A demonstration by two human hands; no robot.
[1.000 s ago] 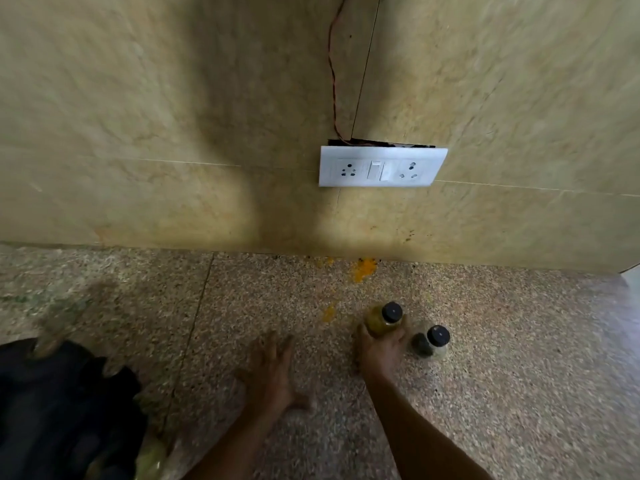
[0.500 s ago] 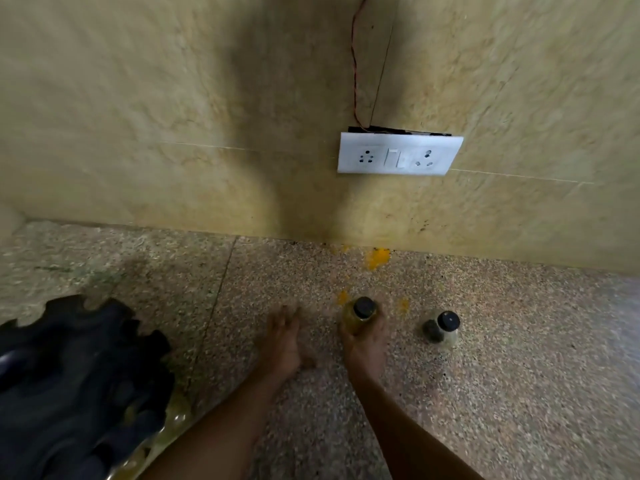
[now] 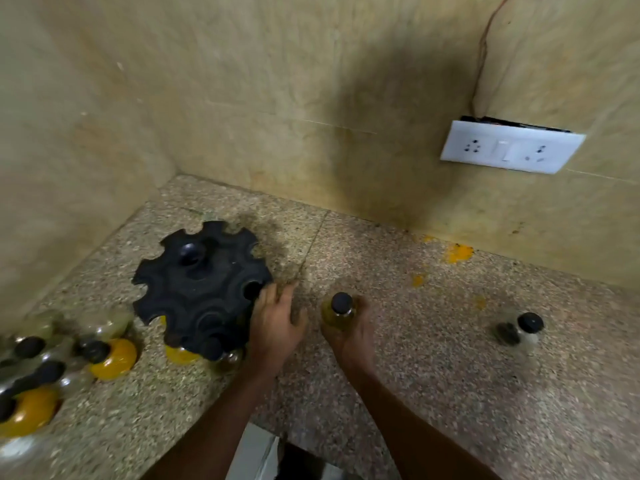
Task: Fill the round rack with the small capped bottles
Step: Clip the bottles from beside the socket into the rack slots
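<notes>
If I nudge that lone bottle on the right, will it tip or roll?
The lone bottle stands upright with a rounded body, so a push would probably tip it, and it may then roll. Its clear wall looks smooth, perhaps slippery.

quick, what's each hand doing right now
Left hand: open, fingers at the black rack.
Right hand: gripping a yellow-filled capped bottle.

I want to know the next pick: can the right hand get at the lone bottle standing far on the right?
Probably not yet: the right hand grips a yellow-filled bottle. The lone bottle stands apart, with only bare floor between.
</notes>
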